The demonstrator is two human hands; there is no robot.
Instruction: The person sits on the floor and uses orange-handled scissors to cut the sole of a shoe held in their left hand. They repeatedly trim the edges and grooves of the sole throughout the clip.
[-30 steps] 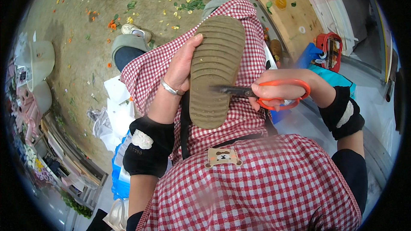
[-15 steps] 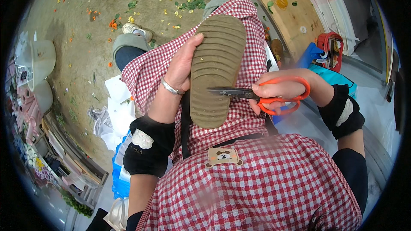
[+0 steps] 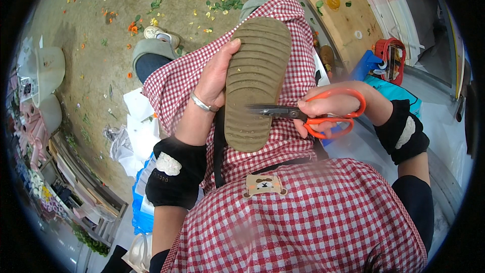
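A brown shoe (image 3: pixel 257 65) with a ridged sole is held sole up over my lap. My left hand (image 3: pixel 214 78) grips it along its left edge, thumb on the sole and the other fingers hidden beneath. My right hand (image 3: pixel 326 108) is closed round a pair of scissors (image 3: pixel 356 102) with orange handles. Their dark blades point left across the lower middle of the sole; the tips are blurred, so I cannot tell whether they touch it. A red and white checked apron (image 3: pixel 303 212) covers my lap.
Petals and leaves (image 3: pixel 227 4) litter the floor. At the upper right is a wooden board (image 3: pixel 343 20), with a red basket (image 3: pixel 390 60) beside it. White paper sheets (image 3: pixel 144 126) lie left of my lap. Pale buckets (image 3: pixel 50 73) stand at the far left.
The scissor blades have shifted very slightly over the sole. Both hands and the shoe are almost exactly where they were.
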